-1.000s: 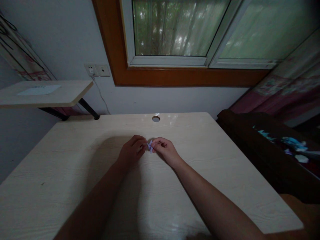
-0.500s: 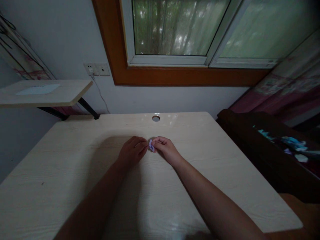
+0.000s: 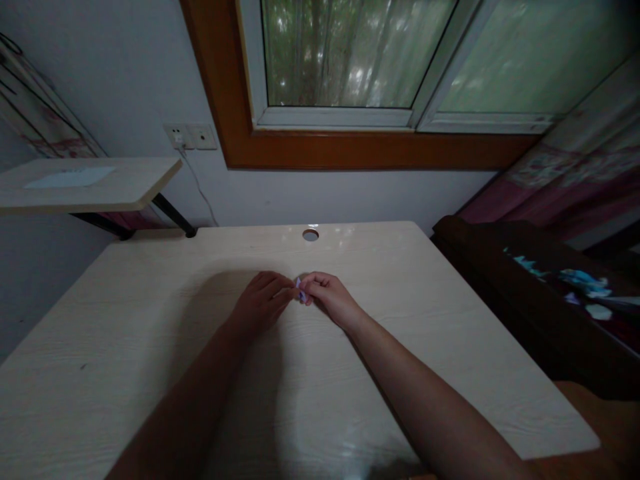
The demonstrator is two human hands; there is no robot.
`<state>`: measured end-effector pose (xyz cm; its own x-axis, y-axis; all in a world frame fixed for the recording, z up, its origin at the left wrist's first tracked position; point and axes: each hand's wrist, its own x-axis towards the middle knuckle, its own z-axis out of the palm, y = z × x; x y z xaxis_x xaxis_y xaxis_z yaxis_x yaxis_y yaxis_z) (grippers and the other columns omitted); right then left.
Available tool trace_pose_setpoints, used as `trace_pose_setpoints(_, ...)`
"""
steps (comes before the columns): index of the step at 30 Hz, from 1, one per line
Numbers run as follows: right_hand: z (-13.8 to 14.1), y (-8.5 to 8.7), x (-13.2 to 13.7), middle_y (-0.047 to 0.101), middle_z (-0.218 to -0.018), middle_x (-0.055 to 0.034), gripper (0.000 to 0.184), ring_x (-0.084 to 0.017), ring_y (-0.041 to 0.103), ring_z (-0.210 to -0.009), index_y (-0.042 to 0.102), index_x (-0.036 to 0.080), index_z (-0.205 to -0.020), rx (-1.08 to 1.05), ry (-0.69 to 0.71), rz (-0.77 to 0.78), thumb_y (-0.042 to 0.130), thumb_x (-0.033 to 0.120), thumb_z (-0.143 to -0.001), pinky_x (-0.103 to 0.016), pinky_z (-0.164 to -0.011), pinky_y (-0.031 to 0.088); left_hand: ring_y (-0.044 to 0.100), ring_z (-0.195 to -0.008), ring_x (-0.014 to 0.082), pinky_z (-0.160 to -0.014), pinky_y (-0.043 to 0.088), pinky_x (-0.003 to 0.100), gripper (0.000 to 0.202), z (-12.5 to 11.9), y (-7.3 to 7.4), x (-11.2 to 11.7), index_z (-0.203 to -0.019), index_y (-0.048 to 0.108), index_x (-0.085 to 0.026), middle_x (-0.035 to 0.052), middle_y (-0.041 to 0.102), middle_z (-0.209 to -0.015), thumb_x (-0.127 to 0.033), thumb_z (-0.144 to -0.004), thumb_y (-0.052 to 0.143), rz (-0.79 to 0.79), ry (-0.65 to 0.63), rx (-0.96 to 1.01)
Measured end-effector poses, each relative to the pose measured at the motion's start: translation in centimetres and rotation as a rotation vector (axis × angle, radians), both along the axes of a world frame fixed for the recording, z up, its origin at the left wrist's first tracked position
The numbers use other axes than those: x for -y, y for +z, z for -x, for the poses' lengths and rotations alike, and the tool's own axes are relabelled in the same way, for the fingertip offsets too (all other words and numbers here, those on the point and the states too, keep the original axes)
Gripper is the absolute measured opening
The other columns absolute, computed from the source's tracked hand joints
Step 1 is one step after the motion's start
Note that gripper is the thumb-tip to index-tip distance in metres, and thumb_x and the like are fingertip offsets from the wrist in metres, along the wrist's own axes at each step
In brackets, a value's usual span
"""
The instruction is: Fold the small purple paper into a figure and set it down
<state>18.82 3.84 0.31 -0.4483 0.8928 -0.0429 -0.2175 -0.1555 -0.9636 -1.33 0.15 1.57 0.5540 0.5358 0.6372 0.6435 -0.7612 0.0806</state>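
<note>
A tiny pale purple folded paper piece [image 3: 301, 292] sits between my two hands over the middle of a light wooden desk [image 3: 150, 320]. My left hand [image 3: 261, 303] has its fingers curled and pinches the piece from the left. My right hand [image 3: 327, 297] pinches it from the right with thumb and forefinger. Most of the piece is hidden by my fingertips.
A round cable hole [image 3: 311, 235] lies at the desk's far edge. A small side table [image 3: 90, 187] stands at the left by a wall socket [image 3: 190, 136]. Dark wooden furniture [image 3: 520, 293] stands along the desk's right side under a window [image 3: 350, 60].
My fingertips have closed in on the purple piece, so less of it shows. The view has shifted slightly; my hands stay in about the same spot.
</note>
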Motion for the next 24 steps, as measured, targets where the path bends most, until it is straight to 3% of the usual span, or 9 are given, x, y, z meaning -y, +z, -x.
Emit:
trace_pose_setpoints(10,-0.3,-0.1,-0.1,0.065,-0.065,0.0000,0.016,-0.010,0.053,-0.056,0.069,0.015,-0.076,0.020,0.030,-0.017,0.072,0.031,-0.073,-0.023,-0.056,0.041,0.062,-0.093,0.0191,-0.092,0.049,0.038,0.017,0.2,0.3,-0.1,-0.105,0.065,-0.024,0.0043,0.071,-0.096,-0.016,-0.091,0.062,-0.024,-0.010,0.015)
trace_pose_setpoints(16,-0.1,0.0,0.0,0.061,-0.065,0.0014,0.020,-0.009,0.049,-0.053,0.066,0.016,-0.077,0.045,0.023,-0.024,0.072,0.036,-0.074,-0.022,-0.052,0.038,0.064,-0.094,0.0194,-0.094,0.049,0.039,0.012,0.3,-0.3,-0.2,-0.102,0.066,-0.024,0.0049,0.071,-0.095,-0.019,-0.092,0.061,0.005,0.007,0.056)
trace_pose_setpoints(20,0.0,0.0,0.5,0.060,-0.071,0.0024,0.024,-0.008,0.046,-0.055,0.065,0.019,-0.089,0.033,-0.046,-0.095,0.072,0.039,-0.077,-0.021,-0.051,0.035,0.063,-0.093,0.0201,-0.092,0.050,0.039,0.012,0.2,-0.6,-0.4,-0.102,0.065,-0.023,0.0059,0.070,-0.096,-0.019,-0.091,0.062,-0.018,0.033,0.071)
trace_pose_setpoints(24,-0.3,0.3,0.9,0.062,-0.088,-0.0005,0.027,-0.011,0.050,-0.066,0.066,0.023,-0.102,0.074,-0.123,-0.263,0.072,0.039,-0.081,-0.024,-0.062,0.042,0.061,-0.089,0.0198,-0.087,0.050,0.037,0.009,0.2,-0.5,-0.4,-0.100,0.063,-0.020,0.0068,0.069,-0.095,-0.018,-0.092,0.060,-0.006,0.037,0.056)
